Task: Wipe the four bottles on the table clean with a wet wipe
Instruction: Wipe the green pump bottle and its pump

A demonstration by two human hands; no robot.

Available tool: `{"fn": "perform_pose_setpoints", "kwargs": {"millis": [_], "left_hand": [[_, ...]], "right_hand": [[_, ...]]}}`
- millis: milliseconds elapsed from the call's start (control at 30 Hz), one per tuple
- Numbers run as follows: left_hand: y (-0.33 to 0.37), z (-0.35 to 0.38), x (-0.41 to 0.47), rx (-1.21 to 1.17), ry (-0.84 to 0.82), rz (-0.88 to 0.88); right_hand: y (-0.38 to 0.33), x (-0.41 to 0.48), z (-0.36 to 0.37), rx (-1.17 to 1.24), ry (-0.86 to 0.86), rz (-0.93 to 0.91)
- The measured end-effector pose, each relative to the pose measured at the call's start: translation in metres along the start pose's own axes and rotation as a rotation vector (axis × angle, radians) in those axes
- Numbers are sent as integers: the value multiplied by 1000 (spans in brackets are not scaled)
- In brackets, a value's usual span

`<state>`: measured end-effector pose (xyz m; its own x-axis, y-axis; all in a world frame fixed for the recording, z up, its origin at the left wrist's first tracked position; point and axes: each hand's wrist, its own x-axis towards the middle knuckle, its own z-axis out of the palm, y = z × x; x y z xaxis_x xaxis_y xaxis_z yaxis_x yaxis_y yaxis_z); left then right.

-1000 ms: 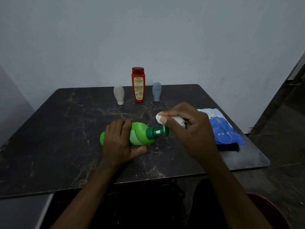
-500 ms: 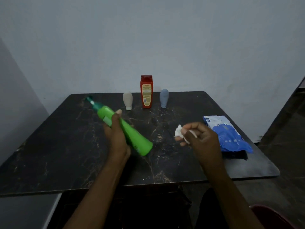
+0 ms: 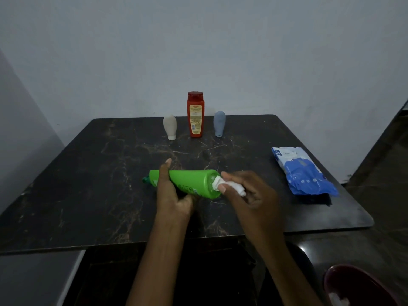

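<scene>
A green pump bottle (image 3: pixel 189 182) lies sideways just above the dark marble table (image 3: pixel 88 184), pump end to the left, base to the right. My left hand (image 3: pixel 172 195) grips its middle. My right hand (image 3: pixel 249 191) holds a bunched white wet wipe (image 3: pixel 223 184) pressed against the bottle's base. At the table's far edge stand a white tube (image 3: pixel 170 127), a red bottle (image 3: pixel 195 114) and a grey-blue tube (image 3: pixel 219 123), all upright and untouched.
A blue and white wet-wipe pack (image 3: pixel 302 172) lies at the table's right side. A dark red bin (image 3: pixel 362 286) with something white in it sits on the floor at the lower right. A grey wall stands behind the table.
My left hand has turned the green bottle end for end, so the base now points right. My right hand has moved the wipe from the pump nozzle onto the base.
</scene>
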<state>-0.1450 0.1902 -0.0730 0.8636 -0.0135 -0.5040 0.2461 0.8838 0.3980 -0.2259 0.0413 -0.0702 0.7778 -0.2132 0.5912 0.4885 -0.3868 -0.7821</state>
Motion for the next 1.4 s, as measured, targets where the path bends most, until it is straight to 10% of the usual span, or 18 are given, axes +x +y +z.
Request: {"fn": "perform_pose_setpoints", "kwargs": {"millis": [1400], "left_hand": [[-8,2,-7,30,15,119]], "right_hand": [[10,-3,2,-3,47,-7]]}}
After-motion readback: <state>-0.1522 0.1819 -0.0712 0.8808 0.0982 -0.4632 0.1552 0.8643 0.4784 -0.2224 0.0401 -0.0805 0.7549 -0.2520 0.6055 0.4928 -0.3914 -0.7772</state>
